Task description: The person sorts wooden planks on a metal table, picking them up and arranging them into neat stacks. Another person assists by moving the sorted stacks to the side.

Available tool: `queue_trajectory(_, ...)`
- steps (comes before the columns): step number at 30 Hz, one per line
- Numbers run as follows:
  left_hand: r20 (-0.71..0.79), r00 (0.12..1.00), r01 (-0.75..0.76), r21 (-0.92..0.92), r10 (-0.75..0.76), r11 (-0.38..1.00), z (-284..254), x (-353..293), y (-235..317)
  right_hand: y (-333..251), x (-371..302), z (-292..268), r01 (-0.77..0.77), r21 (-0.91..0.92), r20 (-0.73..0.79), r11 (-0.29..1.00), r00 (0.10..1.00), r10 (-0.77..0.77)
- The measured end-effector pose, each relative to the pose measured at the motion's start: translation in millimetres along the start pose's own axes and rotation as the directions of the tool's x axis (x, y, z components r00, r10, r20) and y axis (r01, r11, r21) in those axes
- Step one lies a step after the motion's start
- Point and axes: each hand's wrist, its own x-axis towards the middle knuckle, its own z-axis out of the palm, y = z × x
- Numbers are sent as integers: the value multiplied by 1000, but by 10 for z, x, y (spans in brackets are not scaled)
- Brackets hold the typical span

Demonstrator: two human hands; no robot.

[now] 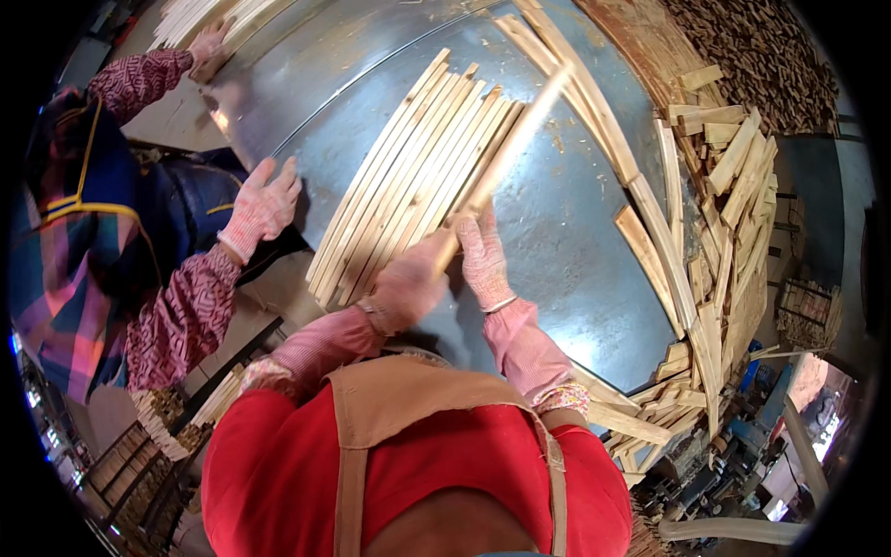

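A pale wooden strip (522, 137) slants up from my hands toward the far right, its edges smeared by motion. Around its near end my left hand (410, 286), gloved and blurred, is closed. My right hand (484, 260), in a pale pinkish glove, grips the same strip just beside it, fingers pointing away from me. Left of the held piece, a row of wooden strips (408, 167) lies side by side on the metal table (557, 223). The near ends of some strips are hidden behind my left hand.
Long strips (613, 139) lie along the table's right side, with a heap of offcuts (733, 186) beyond. On the left a co-worker's gloved hand (264, 206) hovers by the table edge; their other hand (211, 48) touches a far stack of strips (190, 20).
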Motion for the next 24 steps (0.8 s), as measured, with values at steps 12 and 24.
queue_trajectory(12,-418,880,300,118,-226,947,-1846,715,-1527,-644,1738,-3657,-358,-932,-362,53,917,-166)
queue_trajectory(24,446,634,-762,226,632,606,198,563,-101,-1011,770,-2950,-286,-836,-96,467,916,389)
